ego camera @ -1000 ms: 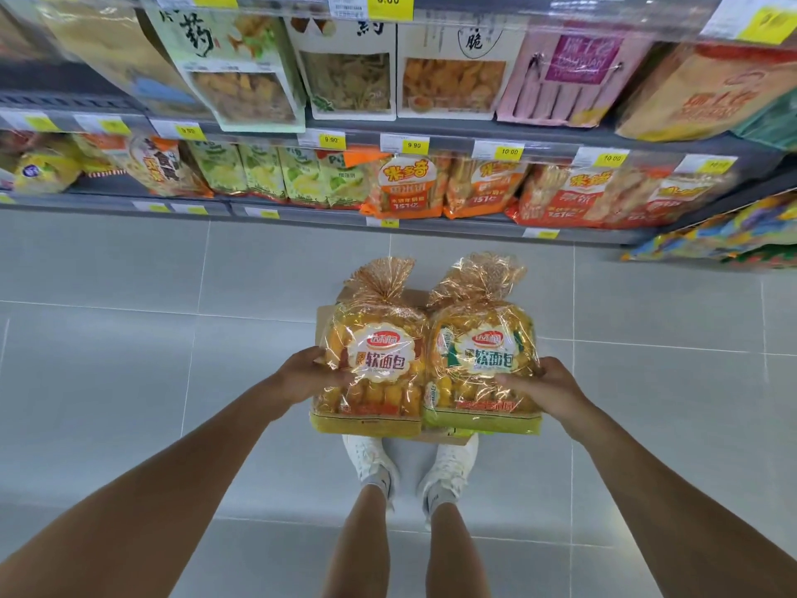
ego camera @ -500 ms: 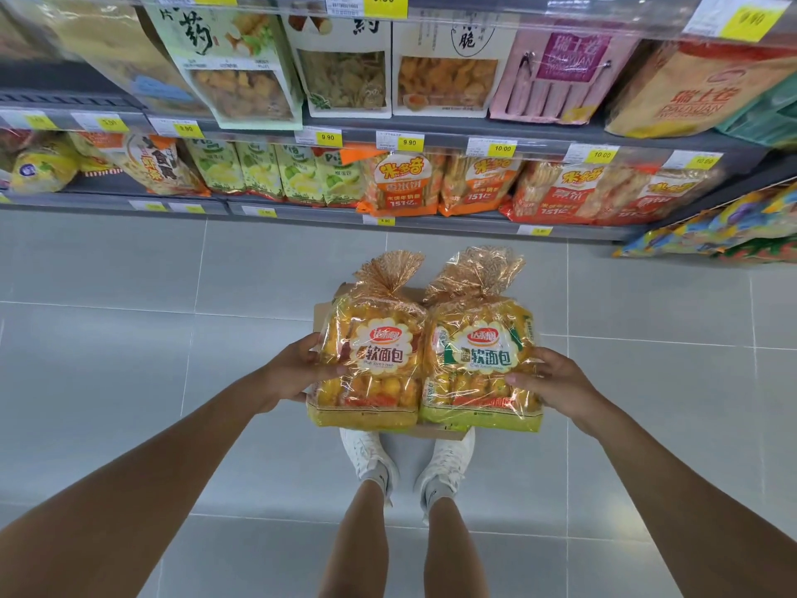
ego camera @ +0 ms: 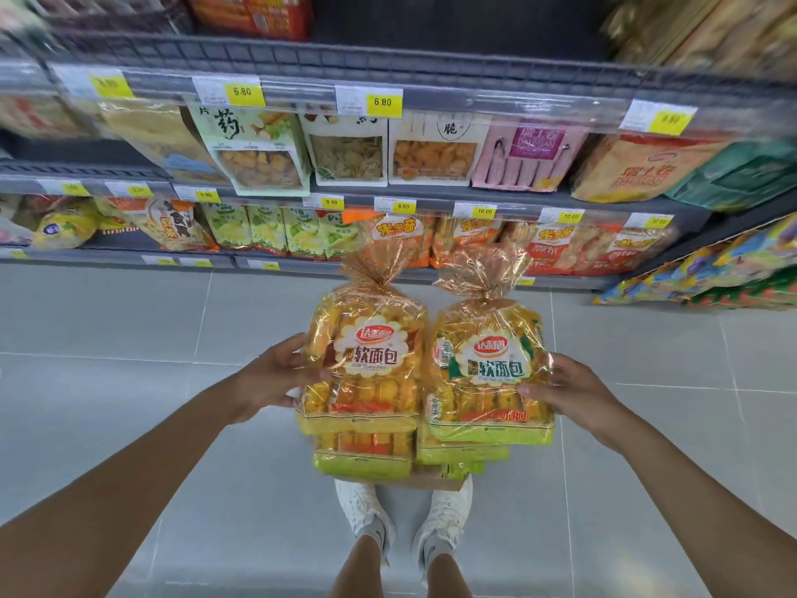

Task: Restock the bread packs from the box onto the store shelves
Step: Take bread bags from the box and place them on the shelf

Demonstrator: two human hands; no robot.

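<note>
Head view: we carry the box of bread packs toward the shelves, left hand and right hand curled around the stack's sides; nothing from it shelved yet, we judge.

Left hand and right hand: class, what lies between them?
In the head view, two bread packs sit side by side between the left hand and right hand: an orange-labelled pack and a green-labelled pack.

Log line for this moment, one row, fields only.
left hand: grips left bread pack | right hand: grips right bread pack | more packs below | shelves ahead
</note>
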